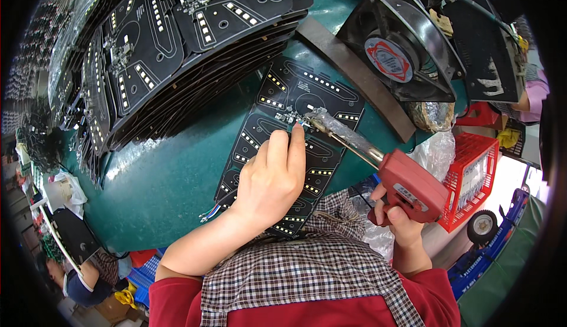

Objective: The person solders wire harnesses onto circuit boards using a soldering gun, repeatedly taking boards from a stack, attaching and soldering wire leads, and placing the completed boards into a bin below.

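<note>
A black circuit board (242, 157) with rows of small yellowish LEDs lies slanted on the green table in front of me. My left hand (270, 176) reaches over it, its fingertips closed together at the small components near its middle. A bluish-white bit shows at the index fingertip; what the fingers hold is too small to tell. My right hand (403, 223) grips a red soldering gun (413, 188) by its handle. The gun's metal tip meets the components just right of my left fingertips. Coloured wire ends (210, 213) stick out at the board's left edge.
Tall stacks of similar boards (230, 28) stand at the back left. A dark bar (357, 79) and a black fan (393, 49) lie beyond the board to the right. Right of the table is a red basket (466, 179). Another person's arm (88, 274) shows at lower left.
</note>
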`<state>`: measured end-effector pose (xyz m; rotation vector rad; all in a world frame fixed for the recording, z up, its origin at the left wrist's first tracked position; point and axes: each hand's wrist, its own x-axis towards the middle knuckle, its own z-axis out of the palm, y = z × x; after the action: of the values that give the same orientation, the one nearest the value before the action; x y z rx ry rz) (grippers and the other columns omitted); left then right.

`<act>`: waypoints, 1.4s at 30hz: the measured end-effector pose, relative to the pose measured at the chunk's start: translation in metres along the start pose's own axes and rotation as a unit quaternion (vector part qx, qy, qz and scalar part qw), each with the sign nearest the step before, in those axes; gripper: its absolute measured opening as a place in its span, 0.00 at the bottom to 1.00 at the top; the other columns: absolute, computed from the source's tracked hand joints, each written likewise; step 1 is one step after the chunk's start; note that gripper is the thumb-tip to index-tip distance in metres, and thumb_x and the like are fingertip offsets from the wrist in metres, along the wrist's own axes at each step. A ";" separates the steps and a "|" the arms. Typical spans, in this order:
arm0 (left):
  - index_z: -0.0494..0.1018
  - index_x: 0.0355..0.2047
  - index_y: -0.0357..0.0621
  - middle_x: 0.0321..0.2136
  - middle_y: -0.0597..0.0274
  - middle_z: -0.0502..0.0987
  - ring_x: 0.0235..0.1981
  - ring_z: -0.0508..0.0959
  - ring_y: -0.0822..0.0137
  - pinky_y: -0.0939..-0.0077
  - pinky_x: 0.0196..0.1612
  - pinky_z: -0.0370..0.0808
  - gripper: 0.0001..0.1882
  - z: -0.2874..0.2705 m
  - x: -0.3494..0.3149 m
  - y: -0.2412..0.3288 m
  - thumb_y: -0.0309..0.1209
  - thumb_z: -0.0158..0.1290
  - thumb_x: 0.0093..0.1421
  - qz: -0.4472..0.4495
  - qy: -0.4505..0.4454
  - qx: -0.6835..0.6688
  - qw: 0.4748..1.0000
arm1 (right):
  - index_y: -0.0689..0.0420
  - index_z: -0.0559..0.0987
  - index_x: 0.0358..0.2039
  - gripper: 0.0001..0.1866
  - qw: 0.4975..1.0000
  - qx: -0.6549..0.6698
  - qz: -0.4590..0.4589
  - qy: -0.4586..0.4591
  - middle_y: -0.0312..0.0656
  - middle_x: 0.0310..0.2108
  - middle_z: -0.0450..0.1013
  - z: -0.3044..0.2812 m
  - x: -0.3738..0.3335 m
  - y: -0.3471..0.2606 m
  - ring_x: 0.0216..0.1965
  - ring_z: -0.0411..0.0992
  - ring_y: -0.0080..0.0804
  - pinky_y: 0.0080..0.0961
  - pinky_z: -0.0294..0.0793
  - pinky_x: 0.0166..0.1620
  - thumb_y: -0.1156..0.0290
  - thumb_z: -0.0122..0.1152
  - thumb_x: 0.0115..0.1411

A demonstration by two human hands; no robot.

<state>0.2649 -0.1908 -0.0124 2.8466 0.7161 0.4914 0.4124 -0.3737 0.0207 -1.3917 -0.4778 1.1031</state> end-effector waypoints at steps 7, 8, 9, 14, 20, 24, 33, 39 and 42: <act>0.71 0.42 0.30 0.24 0.62 0.62 0.21 0.70 0.72 0.83 0.19 0.72 0.20 0.002 -0.002 -0.002 0.22 0.50 0.46 -0.003 0.006 -0.018 1.000 | 0.65 0.67 0.51 0.26 0.999 0.005 0.048 -0.019 0.37 0.33 0.71 -0.002 -0.004 -0.002 0.27 0.66 0.19 0.18 0.66 0.32 0.69 0.63 0.54; 0.71 0.42 0.30 0.24 0.62 0.62 0.21 0.70 0.72 0.83 0.19 0.72 0.20 0.001 -0.002 -0.002 0.22 0.50 0.46 -0.003 0.006 -0.018 1.000 | 0.65 0.67 0.51 0.26 0.999 0.005 0.048 -0.018 0.37 0.33 0.71 -0.003 -0.004 -0.001 0.27 0.66 0.19 0.18 0.66 0.32 0.69 0.63 0.54; 0.71 0.42 0.30 0.24 0.61 0.62 0.21 0.70 0.72 0.83 0.19 0.72 0.20 0.001 -0.001 -0.001 0.22 0.50 0.46 -0.005 0.001 -0.019 1.000 | 0.65 0.67 0.51 0.27 0.999 -0.011 0.039 -0.016 0.37 0.33 0.70 -0.004 -0.004 0.002 0.28 0.66 0.19 0.18 0.66 0.32 0.69 0.64 0.53; 0.71 0.42 0.30 0.24 0.61 0.63 0.22 0.71 0.72 0.83 0.20 0.73 0.20 0.000 -0.001 -0.001 0.22 0.49 0.46 -0.012 -0.010 -0.022 1.000 | 0.68 0.65 0.50 0.33 0.993 -0.120 -0.017 0.006 0.41 0.24 0.70 -0.002 0.000 0.008 0.16 0.64 0.21 0.17 0.61 0.19 0.57 0.64 0.52; 0.70 0.42 0.31 0.25 0.61 0.63 0.22 0.71 0.71 0.83 0.21 0.73 0.20 0.000 -0.001 -0.001 0.22 0.50 0.46 -0.015 -0.008 -0.030 0.999 | 0.64 0.60 0.58 0.36 0.998 -0.037 0.054 -0.013 0.42 0.38 0.71 0.001 -0.002 -0.003 0.28 0.69 0.21 0.19 0.69 0.33 0.67 0.65 0.52; 0.70 0.42 0.31 0.25 0.61 0.63 0.22 0.71 0.72 0.83 0.21 0.73 0.20 0.000 -0.001 -0.001 0.22 0.49 0.46 -0.013 -0.009 -0.030 0.999 | 0.65 0.60 0.58 0.35 0.999 0.035 0.023 -0.001 0.47 0.42 0.71 0.000 -0.003 0.001 0.22 0.67 0.19 0.15 0.67 0.25 0.65 0.64 0.54; 0.70 0.43 0.32 0.26 0.62 0.63 0.22 0.71 0.71 0.82 0.21 0.73 0.21 0.001 -0.003 -0.003 0.22 0.50 0.46 -0.008 -0.001 -0.040 0.999 | 0.65 0.63 0.55 0.31 1.000 0.009 0.004 -0.017 0.45 0.40 0.71 -0.002 -0.003 0.001 0.23 0.66 0.18 0.15 0.66 0.25 0.66 0.63 0.54; 0.71 0.43 0.32 0.25 0.62 0.63 0.22 0.72 0.71 0.81 0.20 0.73 0.20 0.002 -0.003 -0.005 0.22 0.50 0.47 -0.011 0.002 -0.070 0.997 | 0.64 0.66 0.52 0.27 1.000 0.004 0.019 -0.019 0.43 0.39 0.72 0.002 0.000 -0.002 0.25 0.66 0.18 0.16 0.67 0.27 0.68 0.62 0.55; 0.71 0.42 0.33 0.25 0.62 0.63 0.22 0.72 0.71 0.80 0.20 0.73 0.19 0.003 -0.002 -0.005 0.21 0.50 0.47 -0.016 0.011 -0.082 0.996 | 0.64 0.67 0.52 0.26 1.000 0.003 0.017 -0.023 0.43 0.40 0.72 0.001 0.001 -0.002 0.25 0.65 0.18 0.17 0.66 0.28 0.69 0.62 0.55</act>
<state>0.2616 -0.1875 -0.0175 2.6777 0.6901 0.5517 0.4124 -0.3721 0.0221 -1.3757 -0.4848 1.1665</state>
